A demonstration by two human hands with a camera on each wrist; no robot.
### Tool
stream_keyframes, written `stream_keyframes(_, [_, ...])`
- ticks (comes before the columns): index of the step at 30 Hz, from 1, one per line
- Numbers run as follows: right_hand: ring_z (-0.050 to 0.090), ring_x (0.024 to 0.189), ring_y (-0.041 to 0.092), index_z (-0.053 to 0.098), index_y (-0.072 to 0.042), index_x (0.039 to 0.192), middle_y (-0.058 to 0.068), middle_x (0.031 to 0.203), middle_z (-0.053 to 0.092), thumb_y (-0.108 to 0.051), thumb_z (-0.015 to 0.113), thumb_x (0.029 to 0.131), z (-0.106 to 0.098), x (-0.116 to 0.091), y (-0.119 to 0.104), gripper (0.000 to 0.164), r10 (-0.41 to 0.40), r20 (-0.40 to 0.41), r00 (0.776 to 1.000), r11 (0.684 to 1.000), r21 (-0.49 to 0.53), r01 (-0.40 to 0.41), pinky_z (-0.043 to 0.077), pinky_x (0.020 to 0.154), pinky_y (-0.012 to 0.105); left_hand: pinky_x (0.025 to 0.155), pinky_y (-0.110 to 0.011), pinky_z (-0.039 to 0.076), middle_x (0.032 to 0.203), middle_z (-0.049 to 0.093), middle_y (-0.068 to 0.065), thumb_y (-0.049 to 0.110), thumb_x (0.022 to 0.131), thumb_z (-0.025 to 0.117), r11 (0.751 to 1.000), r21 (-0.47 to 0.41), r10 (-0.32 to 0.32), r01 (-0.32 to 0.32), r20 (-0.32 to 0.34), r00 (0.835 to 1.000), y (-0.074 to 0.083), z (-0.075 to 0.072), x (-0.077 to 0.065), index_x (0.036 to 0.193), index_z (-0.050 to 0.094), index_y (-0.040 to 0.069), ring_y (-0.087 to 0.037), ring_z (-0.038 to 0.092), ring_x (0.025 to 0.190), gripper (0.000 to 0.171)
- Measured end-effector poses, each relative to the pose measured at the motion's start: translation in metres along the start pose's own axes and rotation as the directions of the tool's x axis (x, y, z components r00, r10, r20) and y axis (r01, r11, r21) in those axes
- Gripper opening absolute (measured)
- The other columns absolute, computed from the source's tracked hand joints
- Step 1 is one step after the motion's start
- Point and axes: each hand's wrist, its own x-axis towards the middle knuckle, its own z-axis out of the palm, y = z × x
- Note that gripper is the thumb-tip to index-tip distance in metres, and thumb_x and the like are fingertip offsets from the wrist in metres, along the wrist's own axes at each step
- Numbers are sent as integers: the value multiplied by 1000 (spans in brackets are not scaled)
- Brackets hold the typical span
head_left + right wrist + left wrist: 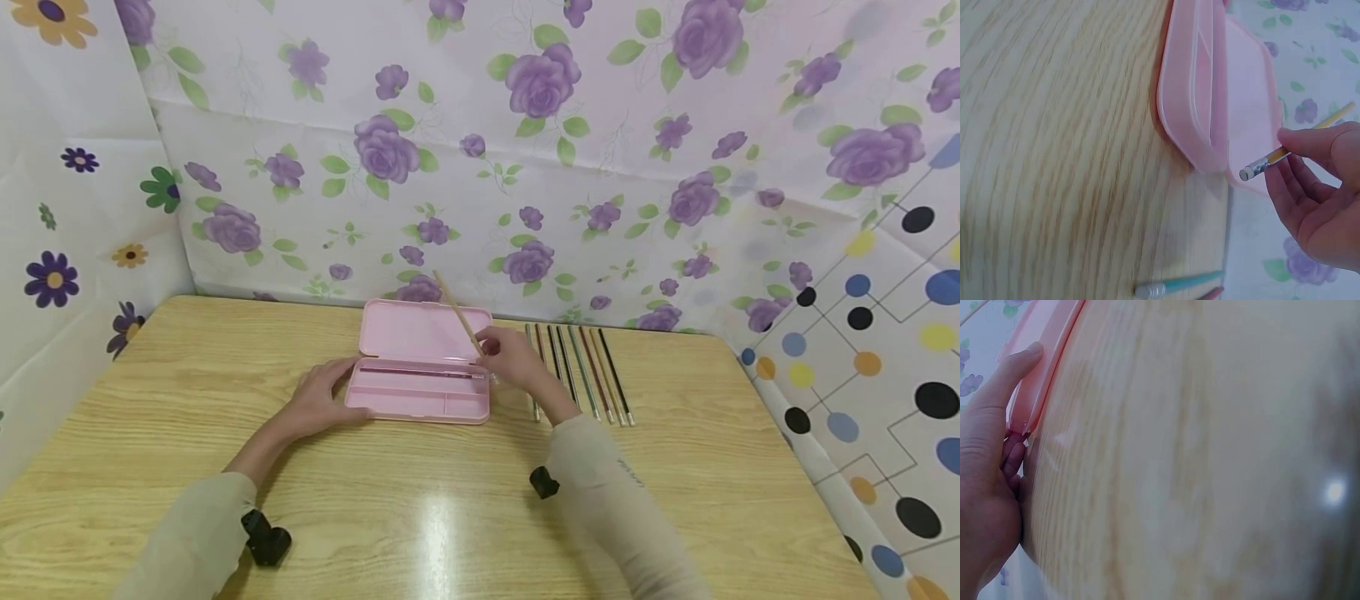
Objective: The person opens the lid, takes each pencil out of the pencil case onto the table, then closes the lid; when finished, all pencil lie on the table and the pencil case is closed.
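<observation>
A pink pencil case [412, 417] lies on the table with its lid [405, 329] folded back toward the wall. My left hand [315, 404] holds the case's left end, its thumb [1025, 359] along the front side and its fingers around the end. Over the case's right side, my right hand [512, 358] pinches a yellow pencil [456, 308] between thumb and fingers, near its metal band and white eraser [1249, 173]. The pencil slants up to the left across the lid. A dark red pencil [420, 373] lies in the case's long back compartment.
Several pencils [581, 375] in green, dark red, black and yellow lie in a row right of the case, eraser ends toward me. The wooden table [390, 508] meets a flower-printed cloth wall [465, 183] at the back. Patterned cloth also hangs at both sides.
</observation>
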Motion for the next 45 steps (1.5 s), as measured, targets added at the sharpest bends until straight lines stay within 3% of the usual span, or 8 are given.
stream_keyframes(7, [65, 87, 23, 68, 1, 111, 9, 93, 70, -15, 65, 93, -13, -8, 11, 24, 26, -76, 997, 999, -45, -30, 51, 80, 38, 104, -61, 19, 143, 43, -22, 42, 72, 83, 1000, -4, -7, 7, 1, 1000, 0, 0, 0, 145, 42, 7, -44, 33, 131, 91])
stream_keyframes(16, [64, 90, 27, 65, 5, 117, 12, 95, 68, -11, 67, 91, -32, -18, 23, 31, 87, -119, 989, 996, -23, -90, 51, 81, 41, 103, -61, 20, 143, 42, -23, 41, 72, 83, 1000, -17, -13, 13, 1, 1000, 0, 1, 0, 146, 41, 6, -43, 32, 130, 92])
stream_keyframes(26, [64, 88, 29, 60, 6, 124, 14, 95, 66, -8, 67, 91, -54, -30, 52, 37, 163, -137, 977, 986, -16, -167, 53, 70, 39, 102, -62, 20, 143, 44, -22, 41, 72, 83, 1000, -15, 0, 0, -2, 1000, 0, 0, 0, 145, 44, 9, -43, 34, 129, 89])
stream_keyframes(35, [66, 76, 28, 56, 9, 127, 19, 98, 67, -7, 66, 91, -72, -43, 79, 41, 210, -143, 967, 977, -17, -214, 54, 63, 36, 102, -60, 20, 143, 43, -22, 40, 72, 84, 1000, -24, -5, 5, -4, 1000, 0, 1, 0, 145, 44, 8, -43, 33, 129, 89])
stream_keyframes(45, [63, 94, 36, 54, 13, 127, 25, 107, 64, -9, 62, 94, -92, -65, 111, 40, 255, -161, 953, 957, -97, -273, 53, 77, 45, 101, -60, 20, 143, 44, -22, 41, 71, 84, 1000, -18, 5, -5, -7, 1000, -1, 1, 0, 146, 42, 6, -43, 34, 129, 92])
